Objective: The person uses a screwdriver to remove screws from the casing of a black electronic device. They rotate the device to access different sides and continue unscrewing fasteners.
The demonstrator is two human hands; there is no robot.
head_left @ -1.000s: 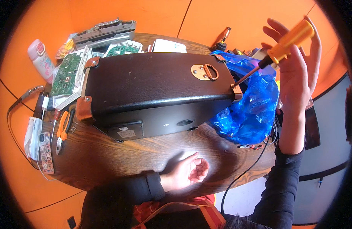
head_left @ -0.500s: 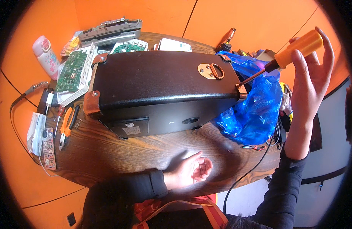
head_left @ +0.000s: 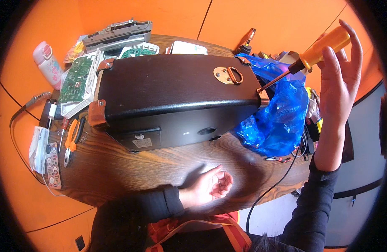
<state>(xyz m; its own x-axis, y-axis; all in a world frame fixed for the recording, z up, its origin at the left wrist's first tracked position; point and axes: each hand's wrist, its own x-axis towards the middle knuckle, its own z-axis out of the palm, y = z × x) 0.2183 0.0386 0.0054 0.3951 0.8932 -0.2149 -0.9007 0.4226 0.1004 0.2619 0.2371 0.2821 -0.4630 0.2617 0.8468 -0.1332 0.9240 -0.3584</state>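
While the right hand holds a yellow-handled screwdriver between thumb and fingers, its tip at the corner fitting of a dark case on the desk, the left hand, loosely curled and empty, is near the desk's front edge.

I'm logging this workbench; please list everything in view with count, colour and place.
Table: 1, brown, centre
Case: 1, dark brown, on table
Yellow screwdriver: 1, yellow, tip at case's right corner
Bag: 1, blue, right of case
Circuit boards: 2, green, left and rear
Device: 1, grey, rear left
Bottle: 1, pinkish, far left
Orange pliers: 1, orange and black, left
Red screwdriver: 1, red, beside orange pliers
Phone: 1, patterned, lower left
Wall: 1, orange, background
Clutter: uncountable, mixed, beyond bag
Left hand: 1, black sleeve, near table's edge
Right hand: 1, black sleeve, on yellow screwdriver
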